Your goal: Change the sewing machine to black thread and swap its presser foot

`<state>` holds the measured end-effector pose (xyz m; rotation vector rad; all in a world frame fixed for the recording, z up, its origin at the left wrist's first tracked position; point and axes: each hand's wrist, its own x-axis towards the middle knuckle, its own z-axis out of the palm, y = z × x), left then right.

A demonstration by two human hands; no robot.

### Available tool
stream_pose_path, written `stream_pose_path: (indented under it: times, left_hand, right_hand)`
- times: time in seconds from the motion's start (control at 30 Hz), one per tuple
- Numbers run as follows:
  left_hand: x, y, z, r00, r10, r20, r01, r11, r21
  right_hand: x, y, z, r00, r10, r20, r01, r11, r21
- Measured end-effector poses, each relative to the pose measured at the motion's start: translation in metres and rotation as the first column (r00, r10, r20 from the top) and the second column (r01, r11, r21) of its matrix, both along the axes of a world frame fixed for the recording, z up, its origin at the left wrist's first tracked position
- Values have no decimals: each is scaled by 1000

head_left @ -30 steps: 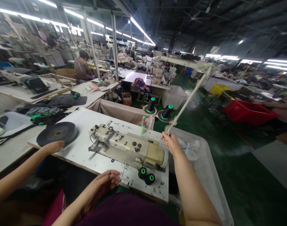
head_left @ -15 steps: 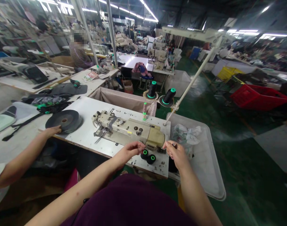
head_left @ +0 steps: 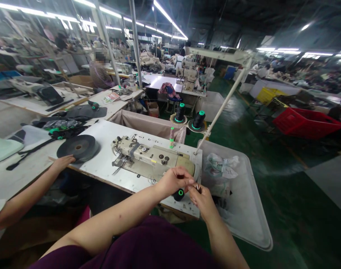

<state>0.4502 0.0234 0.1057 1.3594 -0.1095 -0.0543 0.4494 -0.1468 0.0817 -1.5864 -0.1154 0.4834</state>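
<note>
My left hand [head_left: 176, 181] and my right hand [head_left: 200, 197] meet above the right end of the sewing machine [head_left: 150, 155]. The left thumb and fingertips are pinched together; what they hold is too small to make out. My right fingers are curled closed around a small object with a shiny light tip, its kind unclear. Just below the hands, a black thread spool [head_left: 179, 194] with a green centre stands on the white machine table [head_left: 103, 164]. My left hand covers the area beside this spool.
At left, another person's hand [head_left: 64, 161] touches a large black tape roll [head_left: 78, 147]. Black thread cones [head_left: 180, 112] stand on holders behind the machine, near a slanted pole [head_left: 226, 101]. A pale bin [head_left: 256, 201] with plastic bags sits at right.
My left hand has moved right and my right hand has come left and down, so they now meet. One of the two spools is now hidden by my left hand.
</note>
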Motion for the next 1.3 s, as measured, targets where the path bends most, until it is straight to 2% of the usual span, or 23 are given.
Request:
stream_pose_path:
  times: [0.1,0.2,0.3,0.47,0.6,0.7,0.8,0.9,1.07,1.3]
  left_hand:
    - [-9,5,-7,994,36,-99,-43,997,-70]
    - [-19,12,-14,963,-7,-271,-27,992,-120]
    - [-26,18,-20,928,-36,-371,-12,992,-127]
    - [-30,25,-23,901,-60,-430,-4,989,-145]
    - [-34,30,-24,876,-49,-480,-38,985,-170]
    - [-35,35,-28,860,-48,-508,-54,981,-185]
    - [-35,39,-32,842,-57,-537,-53,981,-187]
    - [-36,43,-36,825,-59,-562,-45,984,-170]
    - [-39,49,-49,806,-49,-590,-33,991,-127]
    - [-41,61,-76,785,-16,-619,-20,999,-51]
  right_hand:
    - [-5,-6,0,998,-67,-13,67,998,-11]
    - [-13,-12,-1,992,-118,-40,118,993,-10]
    - [-16,-15,-10,989,-140,-36,141,990,10]
    - [-10,-15,-31,987,-158,9,158,987,3]
    - [-15,-12,-18,994,-100,36,101,994,-32]
    - [-18,-7,-6,997,-74,32,74,997,8]
    - [-15,-4,-11,998,-59,10,59,998,4]
    - [-11,-5,-21,998,-38,52,42,996,-73]
    - [-12,-5,-18,988,-57,147,78,987,-142]
    - [-15,2,-14,996,-44,79,54,991,-123]
